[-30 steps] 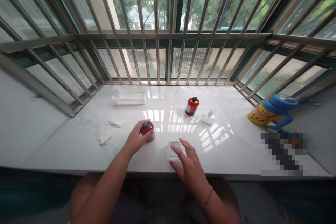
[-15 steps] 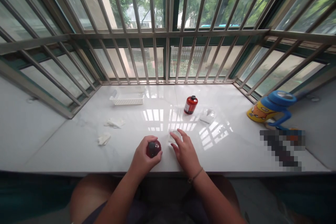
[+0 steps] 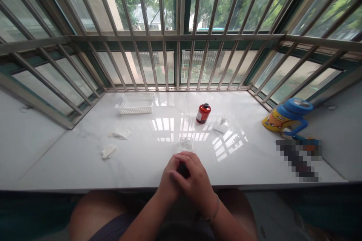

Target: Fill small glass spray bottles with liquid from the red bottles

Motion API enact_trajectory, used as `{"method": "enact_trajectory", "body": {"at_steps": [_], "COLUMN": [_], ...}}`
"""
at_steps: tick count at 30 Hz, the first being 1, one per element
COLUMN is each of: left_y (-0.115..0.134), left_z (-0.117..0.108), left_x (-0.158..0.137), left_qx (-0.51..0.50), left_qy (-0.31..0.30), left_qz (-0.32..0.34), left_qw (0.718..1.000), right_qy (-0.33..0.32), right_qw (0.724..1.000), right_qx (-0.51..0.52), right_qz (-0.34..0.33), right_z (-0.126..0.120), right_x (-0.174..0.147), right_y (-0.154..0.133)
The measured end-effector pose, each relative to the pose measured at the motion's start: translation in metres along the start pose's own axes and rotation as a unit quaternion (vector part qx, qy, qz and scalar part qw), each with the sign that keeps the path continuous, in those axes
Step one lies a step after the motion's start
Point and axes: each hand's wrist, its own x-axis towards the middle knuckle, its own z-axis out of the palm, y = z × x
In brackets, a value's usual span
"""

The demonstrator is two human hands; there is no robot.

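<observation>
Close to the counter's front edge, my left hand and my right hand are wrapped together around a dark red bottle with a black cap. Only its dark top shows in the gap between thumbs and fingers; the fingers hide the rest. Just beyond my fingertips lies a small clear plastic box with something whitish in it. Further back stands a red bottle with a black cap and a pale label. To its right is a crumpled clear wrapper.
A white perforated basket sits at the back left of the white counter. Two crumpled white tissues lie left of centre. A yellow and blue handled bottle and a blurred-out dark object are at right. Metal bars line the window.
My right hand has left the clear box and moved left, closing around the bottle with my left hand. My left hand has shifted right with the bottle. The view has turned slightly.
</observation>
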Motion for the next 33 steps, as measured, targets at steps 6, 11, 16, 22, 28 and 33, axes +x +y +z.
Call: {"method": "enact_trajectory", "body": {"at_steps": [6, 11, 16, 22, 28, 33], "left_y": [0.005, 0.006, 0.004, 0.001, 0.001, -0.003], "left_z": [-0.001, -0.002, -0.001, -0.002, -0.002, 0.000], "left_x": [0.000, 0.002, -0.001, -0.002, -0.003, -0.004], "left_qx": [-0.028, -0.078, -0.080, -0.076, -0.084, -0.096], "left_qy": [-0.015, -0.020, -0.011, -0.015, -0.026, -0.022], "left_qz": [-0.007, -0.008, 0.007, 0.006, -0.008, -0.016], "left_qw": [0.999, 0.997, 0.997, 0.997, 0.996, 0.995], "right_qy": [-0.010, -0.040, -0.050, -0.064, -0.120, -0.135], "right_qw": [0.996, 0.997, 0.997, 0.997, 0.991, 0.988], "right_qx": [0.032, 0.045, 0.050, 0.039, 0.056, 0.076], "right_qz": [0.082, 0.039, 0.019, -0.002, 0.003, -0.015], "right_z": [-0.007, -0.014, -0.015, -0.016, -0.027, -0.030], "right_x": [0.001, 0.003, 0.003, 0.004, 0.007, 0.005], "right_y": [0.010, 0.014, 0.016, 0.017, 0.026, 0.027]}}
